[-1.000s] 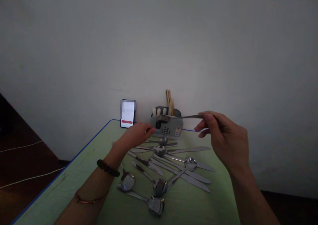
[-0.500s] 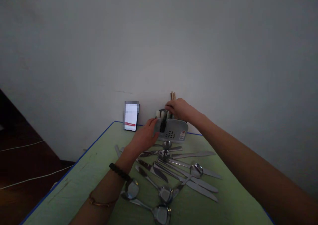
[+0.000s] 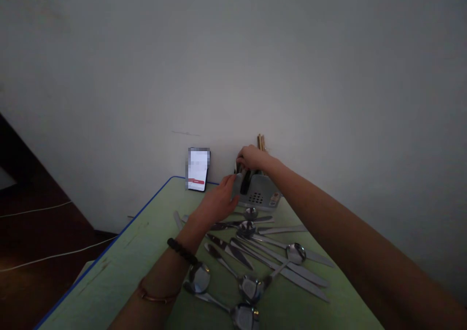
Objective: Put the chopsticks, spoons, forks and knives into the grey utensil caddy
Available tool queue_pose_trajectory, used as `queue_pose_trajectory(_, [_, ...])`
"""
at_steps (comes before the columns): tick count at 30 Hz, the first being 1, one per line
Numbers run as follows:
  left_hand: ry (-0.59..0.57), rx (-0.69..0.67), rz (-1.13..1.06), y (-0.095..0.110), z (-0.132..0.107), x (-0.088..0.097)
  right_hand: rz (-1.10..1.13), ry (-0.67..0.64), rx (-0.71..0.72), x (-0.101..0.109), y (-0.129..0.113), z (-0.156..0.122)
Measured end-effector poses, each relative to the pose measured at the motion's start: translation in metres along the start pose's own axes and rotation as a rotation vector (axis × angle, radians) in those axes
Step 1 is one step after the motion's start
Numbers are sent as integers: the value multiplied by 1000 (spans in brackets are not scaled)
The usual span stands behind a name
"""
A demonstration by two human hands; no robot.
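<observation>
My left hand (image 3: 219, 199) grips the left side of a grey cutlery holder (image 3: 269, 190), thumb in front and fingers along its upper edge. Over the holder's top, my right hand (image 3: 251, 157) has its fingers pinched together, pointing down among the handles; what they hold is hidden. A black piece (image 3: 245, 182) shows at the holder's front, beside my left fingers. Wooden chopsticks (image 3: 260, 142) stick up behind my right wrist. In front of the holder lie several metal knives (image 3: 308, 277) and several spoons (image 3: 296, 253), heaped across one another.
A lit phone (image 3: 199, 169) leans on the wall (image 3: 328, 77) left of the holder. The green table (image 3: 142, 257) has a blue edge and meets the wall at the back. White cables (image 3: 54, 258) run over the dark floor at the left.
My right hand has shifted left across the holder's top, covering the pale handles there. My left hand keeps its place on the holder. The whole view has moved slightly.
</observation>
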State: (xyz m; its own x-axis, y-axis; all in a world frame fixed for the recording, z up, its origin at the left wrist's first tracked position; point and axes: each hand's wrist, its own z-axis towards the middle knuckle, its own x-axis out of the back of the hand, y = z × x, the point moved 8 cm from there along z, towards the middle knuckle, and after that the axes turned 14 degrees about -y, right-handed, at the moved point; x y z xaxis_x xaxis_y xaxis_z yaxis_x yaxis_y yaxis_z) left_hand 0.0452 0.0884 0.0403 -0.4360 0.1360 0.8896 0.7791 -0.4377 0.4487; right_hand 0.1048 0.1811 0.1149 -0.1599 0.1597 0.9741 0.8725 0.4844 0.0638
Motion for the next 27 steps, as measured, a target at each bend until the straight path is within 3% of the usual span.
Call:
queue_pose_trajectory(8, [2,-14,16,-1,0,0,-36,79,-28,-2,2,6])
queue_pose_trajectory(14, [-9,-14,12,-1,0,0,-12,170,-9,2,6,-6])
queue_pose_trajectory(17, [-11,-11,13,-1,0,0,20,243,8,8,3,-30])
queue_pose_trajectory(20, [-6,-14,17,1,-1,1,83,365,19,6,1,-71])
queue_pose_trajectory(22, [-12,-19,28,3,-2,1,263,577,41,2,8,-110])
queue_pose_trajectory(24, [-31,8,49,6,-5,0,437,616,35,-19,20,-140])
queue_pose_trajectory(27, [-100,83,110,11,-11,-3,618,483,9,-61,40,-164])
